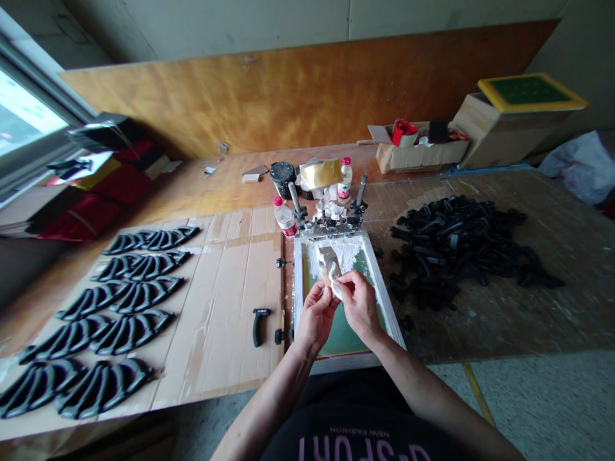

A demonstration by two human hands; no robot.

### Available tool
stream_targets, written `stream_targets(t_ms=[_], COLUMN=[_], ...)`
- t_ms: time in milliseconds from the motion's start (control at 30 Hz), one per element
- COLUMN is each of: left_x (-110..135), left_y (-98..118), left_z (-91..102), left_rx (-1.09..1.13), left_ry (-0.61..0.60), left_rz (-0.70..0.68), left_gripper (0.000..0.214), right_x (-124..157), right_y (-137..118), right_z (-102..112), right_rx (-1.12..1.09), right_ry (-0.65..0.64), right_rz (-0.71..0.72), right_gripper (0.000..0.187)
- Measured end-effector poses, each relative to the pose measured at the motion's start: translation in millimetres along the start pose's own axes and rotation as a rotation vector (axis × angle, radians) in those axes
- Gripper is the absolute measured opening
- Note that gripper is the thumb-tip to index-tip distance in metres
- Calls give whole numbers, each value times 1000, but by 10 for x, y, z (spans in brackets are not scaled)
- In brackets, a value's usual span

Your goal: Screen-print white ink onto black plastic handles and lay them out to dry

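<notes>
Over a screen-printing frame [298, 282] with a green mesh, my two hands meet close together. My left hand [317, 314] is closed, its fingertips pinching a scraper [328, 258] with a flat grey blade and a tan handle. Closed beside it, my right hand [359, 306] pinches a crumpled white wipe [336, 282] against the scraper. White ink [358, 246] is smeared across the far part of the mesh. Behind the frame stands its clamp [331, 224], spattered with white. Left of the frame a single black curved handle [259, 326] lies on cardboard.
Rows of black handles [129, 330] fan out on the cardboard [211, 307] at left. A heap of black handles [456, 243] lies at right. Plastic bottles [285, 218] and a dark tub [282, 176] stand around the clamp. Boxes [423, 153] sit at the back right.
</notes>
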State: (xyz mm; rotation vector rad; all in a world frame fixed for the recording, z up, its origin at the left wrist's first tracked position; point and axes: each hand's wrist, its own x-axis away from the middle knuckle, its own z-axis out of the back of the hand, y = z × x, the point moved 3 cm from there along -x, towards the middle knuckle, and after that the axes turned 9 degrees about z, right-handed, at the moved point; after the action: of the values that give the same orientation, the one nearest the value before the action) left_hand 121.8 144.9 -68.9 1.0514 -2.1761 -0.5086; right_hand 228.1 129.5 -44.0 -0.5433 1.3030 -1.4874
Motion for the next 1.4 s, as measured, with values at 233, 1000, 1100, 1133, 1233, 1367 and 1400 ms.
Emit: stream_targets(t_ms=[233, 1000, 1100, 1133, 1233, 1367, 1400], left_x=[2, -517, -601, -615, -621, -659, -699], left_y=[-31, 767, 832, 864, 981, 1148, 1185], left_z=[35, 1039, 1101, 1119, 1168, 1269, 1303], left_rx=[-13, -300, -490, -567, -779, -917, -933], left_ry=[11, 216, 257, 275, 310, 328, 331], left_rz=[9, 473, 425, 402, 342, 259, 230], left_gripper=[19, 24, 30, 34, 51, 63, 63], right_x=[-29, -27, -7, -1, 9, 14, 13], right_y=[44, 446, 461, 465, 473, 487, 495], right_z=[51, 261, 246, 245, 249, 254, 255], right_rx=[146, -638, -713, -735, -801, -859, -856], right_ry=[37, 85, 99, 104, 103, 102, 113], right_rz=[100, -460, -522, -539, -568, -598, -604], right_gripper=[11, 37, 37, 36, 33, 39, 40])
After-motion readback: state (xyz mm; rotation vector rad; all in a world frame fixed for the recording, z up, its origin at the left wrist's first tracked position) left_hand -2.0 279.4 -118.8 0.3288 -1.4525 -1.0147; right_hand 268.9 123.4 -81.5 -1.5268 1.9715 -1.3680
